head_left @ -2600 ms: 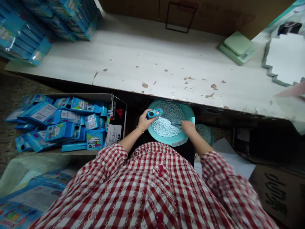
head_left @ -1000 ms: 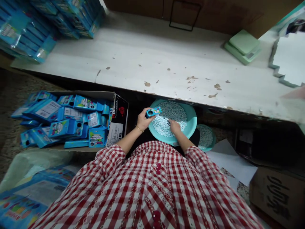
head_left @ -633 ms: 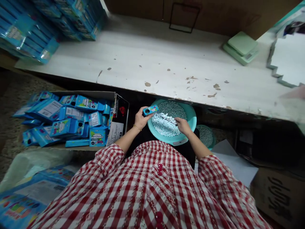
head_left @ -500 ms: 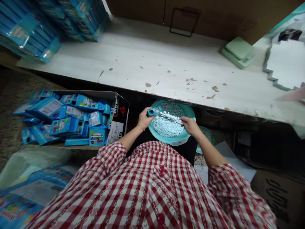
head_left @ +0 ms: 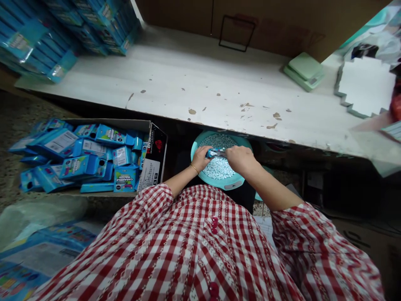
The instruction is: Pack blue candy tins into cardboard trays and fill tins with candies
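My left hand (head_left: 200,159) grips a small blue candy box (head_left: 213,153) above the turquoise basin (head_left: 196,146). Inside the basin lie many small pale candies (head_left: 219,169). My right hand (head_left: 239,159) is closed around a scoop (head_left: 222,154), whose tip is at the box's end. Most of the scoop is hidden by my fingers, and few details of it show.
On the left, a carton (head_left: 159,154) holds many blue candy boxes (head_left: 75,167). The white worktable (head_left: 175,75) carries stacked blue packs (head_left: 94,25), a green scale (head_left: 305,71) and white card sheets (head_left: 365,85). Its front edge runs just beyond the basin.
My right hand has moved left and turned over, bringing the scoop against the box. The heap of candies seen on it before no longer shows. My left hand has shifted slightly right.
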{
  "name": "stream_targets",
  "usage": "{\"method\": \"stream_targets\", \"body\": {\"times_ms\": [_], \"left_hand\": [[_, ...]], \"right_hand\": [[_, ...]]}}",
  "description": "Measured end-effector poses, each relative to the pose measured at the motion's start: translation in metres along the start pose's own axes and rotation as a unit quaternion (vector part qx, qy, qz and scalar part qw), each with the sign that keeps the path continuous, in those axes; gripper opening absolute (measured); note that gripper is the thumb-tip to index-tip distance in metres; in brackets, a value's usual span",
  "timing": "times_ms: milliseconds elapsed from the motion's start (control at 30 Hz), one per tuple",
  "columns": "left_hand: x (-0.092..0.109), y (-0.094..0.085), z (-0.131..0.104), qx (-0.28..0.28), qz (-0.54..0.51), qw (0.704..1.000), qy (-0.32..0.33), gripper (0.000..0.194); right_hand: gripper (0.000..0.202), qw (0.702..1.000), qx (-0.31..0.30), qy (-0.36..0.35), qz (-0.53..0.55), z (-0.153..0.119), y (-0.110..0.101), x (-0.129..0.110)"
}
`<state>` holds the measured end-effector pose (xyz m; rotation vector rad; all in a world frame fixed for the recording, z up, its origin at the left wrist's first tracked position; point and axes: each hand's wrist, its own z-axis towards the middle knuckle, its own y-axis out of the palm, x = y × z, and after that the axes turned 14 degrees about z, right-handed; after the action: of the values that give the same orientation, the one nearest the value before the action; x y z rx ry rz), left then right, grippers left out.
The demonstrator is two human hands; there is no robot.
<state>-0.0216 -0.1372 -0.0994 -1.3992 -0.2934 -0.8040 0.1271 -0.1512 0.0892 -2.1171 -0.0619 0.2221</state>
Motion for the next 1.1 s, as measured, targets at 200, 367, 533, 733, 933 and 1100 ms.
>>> {"method": "stream_targets", "body": {"times_ms": [200, 367, 533, 733, 933, 1100], "left_hand": [[-0.011, -0.015, -0.006, 0.036, -0.050, 0.997, -0.040, 0.035], [-0.015, -0.033, -0.009, 0.066, -0.083, 0.992, -0.070, 0.037], [-0.018, -0.046, -0.012, 0.088, -0.087, 0.988, -0.092, 0.039], [-0.026, -0.047, -0.013, 0.099, -0.089, 0.984, -0.115, 0.039], [-0.015, -0.023, -0.007, 0.060, -0.051, 0.995, -0.056, 0.034], [0.003, -0.011, -0.004, 0.029, -0.028, 0.999, -0.004, 0.033]], "right_hand": [[0.037, 0.998, 0.014, 0.060, 0.018, 0.003, 0.036, 0.061], [0.040, 0.981, -0.035, 0.108, 0.156, 0.055, 0.128, 0.069], [0.038, 0.967, -0.024, 0.059, 0.245, 0.088, 0.169, 0.039], [0.035, 0.946, 0.008, 0.013, 0.325, 0.068, 0.144, 0.070], [0.033, 0.941, 0.090, -0.048, 0.324, 0.021, 0.073, 0.074], [0.037, 0.996, 0.050, 0.003, 0.070, -0.001, 0.023, 0.027]]}}
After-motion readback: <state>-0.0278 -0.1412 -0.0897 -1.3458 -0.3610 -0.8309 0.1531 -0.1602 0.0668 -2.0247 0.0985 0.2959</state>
